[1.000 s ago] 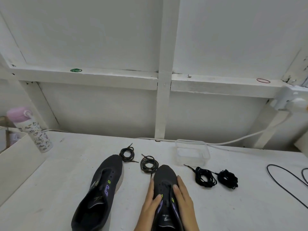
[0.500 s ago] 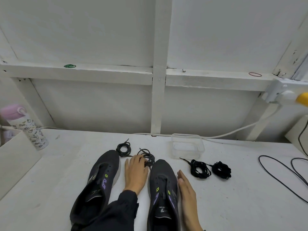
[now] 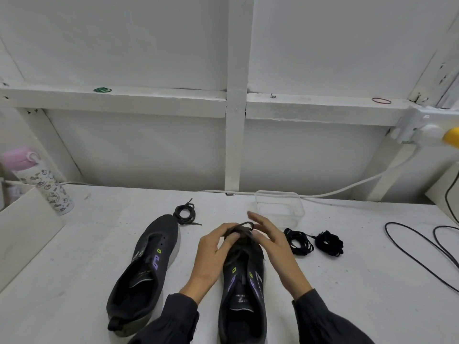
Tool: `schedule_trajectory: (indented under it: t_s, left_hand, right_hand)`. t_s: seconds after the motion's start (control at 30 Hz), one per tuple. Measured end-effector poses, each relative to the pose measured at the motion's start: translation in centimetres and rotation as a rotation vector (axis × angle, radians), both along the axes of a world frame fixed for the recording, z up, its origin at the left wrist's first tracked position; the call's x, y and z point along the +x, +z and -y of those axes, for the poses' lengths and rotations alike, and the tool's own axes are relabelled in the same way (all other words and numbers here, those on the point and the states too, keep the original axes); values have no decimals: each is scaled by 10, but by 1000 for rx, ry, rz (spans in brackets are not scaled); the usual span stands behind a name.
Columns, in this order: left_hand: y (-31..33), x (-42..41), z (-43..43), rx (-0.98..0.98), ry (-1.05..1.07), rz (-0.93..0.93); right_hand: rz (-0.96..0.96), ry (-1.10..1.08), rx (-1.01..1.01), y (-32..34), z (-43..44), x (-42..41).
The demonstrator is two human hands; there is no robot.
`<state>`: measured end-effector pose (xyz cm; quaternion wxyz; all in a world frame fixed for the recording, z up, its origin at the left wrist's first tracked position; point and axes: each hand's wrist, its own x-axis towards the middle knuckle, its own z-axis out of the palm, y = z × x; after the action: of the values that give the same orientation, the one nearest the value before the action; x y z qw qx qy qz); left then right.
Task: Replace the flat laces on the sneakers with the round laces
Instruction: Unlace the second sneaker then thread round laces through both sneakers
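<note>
Thumb and fingertips [image 3: 232,237] of the left hand [image 3: 213,252] are curled and pinch a coiled lace [image 3: 244,226]. The right hand [image 3: 273,244] meets it from the other side with its fingers [image 3: 258,219] loosely spread and fairly straight, at most touching the coil.

Half a second ago this coil lay on the table [image 3: 372,281] between the two toes, under the reaching left hand, while the right hand rested flat beside the shoe. It is now lifted clear and held above the toe of the right-hand sneaker [image 3: 246,281].

That shoe and the left-hand sneaker [image 3: 154,264] both show bare eyelets. A second thin coil [image 3: 185,214] lies at the far toe. Two denser bundles [image 3: 299,242] to the right are probably the removed flat laces.

Judged stage: uncoiling the lace, then threading it.
</note>
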<state>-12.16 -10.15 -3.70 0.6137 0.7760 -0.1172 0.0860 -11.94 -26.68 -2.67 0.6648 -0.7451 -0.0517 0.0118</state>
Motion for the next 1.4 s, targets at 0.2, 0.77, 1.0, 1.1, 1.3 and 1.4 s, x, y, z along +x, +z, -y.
schedule_trajectory:
  t_s: [0.2, 0.77, 1.0, 1.1, 1.3, 1.4]
  left_hand:
    - [13, -4, -5, -220, 84, -148]
    - [11, 3, -30, -836, 278, -372]
    - [3, 11, -30, -895, 451, -352]
    - [-3, 16, -40, -721, 492, -343]
    - [-9, 11, -30, -253, 272, -586]
    - [-4, 8, -11, -146, 320, -491]
  right_hand:
    - [-37, 0, 89, 15, 12, 1]
    - [-281, -381, 895, -5, 83, 2]
    - [-268, -506, 777, -27, 112, -17]
    - [-303, -512, 627, -33, 120, -25]
    - [-345, -366, 477, -25, 100, -25]
    - [-302, -281, 462, -6, 82, -24]
